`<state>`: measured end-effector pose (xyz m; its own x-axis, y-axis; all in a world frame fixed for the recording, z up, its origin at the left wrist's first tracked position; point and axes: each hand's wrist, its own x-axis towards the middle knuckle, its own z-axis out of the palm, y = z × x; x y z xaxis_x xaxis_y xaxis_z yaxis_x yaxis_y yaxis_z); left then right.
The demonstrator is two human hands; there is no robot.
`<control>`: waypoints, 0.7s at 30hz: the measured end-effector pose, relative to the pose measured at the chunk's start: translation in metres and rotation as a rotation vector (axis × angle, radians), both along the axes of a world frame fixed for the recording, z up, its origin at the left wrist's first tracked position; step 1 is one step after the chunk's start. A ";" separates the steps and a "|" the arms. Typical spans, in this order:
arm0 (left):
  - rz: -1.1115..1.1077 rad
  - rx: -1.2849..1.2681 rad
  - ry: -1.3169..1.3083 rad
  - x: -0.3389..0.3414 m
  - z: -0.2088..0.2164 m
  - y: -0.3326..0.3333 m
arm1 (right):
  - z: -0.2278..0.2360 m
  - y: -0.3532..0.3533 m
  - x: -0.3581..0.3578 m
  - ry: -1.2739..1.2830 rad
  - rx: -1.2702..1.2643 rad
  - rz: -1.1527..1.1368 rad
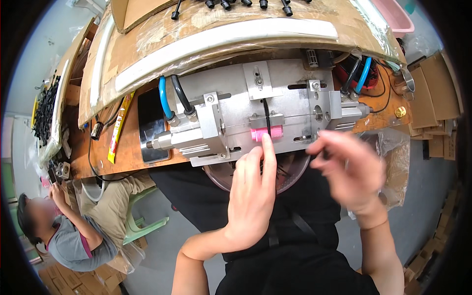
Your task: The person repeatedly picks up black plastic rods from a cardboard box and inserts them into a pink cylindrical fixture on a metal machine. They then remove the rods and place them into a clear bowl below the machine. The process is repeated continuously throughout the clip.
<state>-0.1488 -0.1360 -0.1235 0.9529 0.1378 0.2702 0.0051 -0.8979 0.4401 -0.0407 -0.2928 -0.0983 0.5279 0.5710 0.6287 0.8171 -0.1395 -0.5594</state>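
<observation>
My left hand (251, 196) reaches up from below, its index finger stretched out. That fingertip touches the lower end of a thin black rod-like part (267, 117), which lies across a pink block (276, 132). The block sits at the front middle of a metal fixture (290, 110). Off to the right, my right hand (351, 172) hangs in front of the fixture, smeared by motion with its fingers curled. A dark spot shows among those fingers, too blurred to name.
Pneumatic cylinders (196, 140) with blue and black hoses flank the fixture. A phone (151, 125) and yellow packet (120, 128) lie left on the wooden bench. Cardboard (196, 29) overhangs behind, bearing black parts. A bowl (221, 179) is below. Another person (78, 231) sits at left.
</observation>
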 end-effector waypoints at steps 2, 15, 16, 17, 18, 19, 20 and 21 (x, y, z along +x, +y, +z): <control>0.016 -0.045 -0.079 -0.005 0.011 0.000 | -0.025 0.007 -0.018 -0.018 -0.076 -0.002; 0.048 -0.086 -0.126 -0.009 0.026 0.019 | -0.050 0.029 -0.019 0.015 -0.228 -0.022; 0.028 -0.069 -0.144 -0.001 0.032 0.025 | -0.040 0.028 -0.016 -0.008 -0.234 -0.005; 0.017 -0.048 -0.154 0.008 0.038 0.033 | -0.031 0.027 -0.013 -0.025 -0.238 0.021; 0.042 -0.064 -0.227 0.025 0.045 0.041 | -0.016 0.025 -0.005 -0.077 -0.269 0.026; 0.017 -0.079 -0.283 0.045 0.061 0.050 | -0.001 0.023 0.009 -0.166 -0.237 0.006; -0.055 -0.008 -0.429 0.076 0.063 0.061 | 0.017 0.020 0.024 -0.253 -0.290 -0.069; -0.067 0.060 -0.503 0.102 0.073 0.070 | 0.032 0.031 0.044 -0.347 -0.203 -0.114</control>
<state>-0.0464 -0.0661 -0.0506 0.7088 0.0509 0.7035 -0.2530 -0.9127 0.3210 0.0033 -0.2615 -0.0661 0.3718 0.6517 0.6611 0.9251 -0.3190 -0.2058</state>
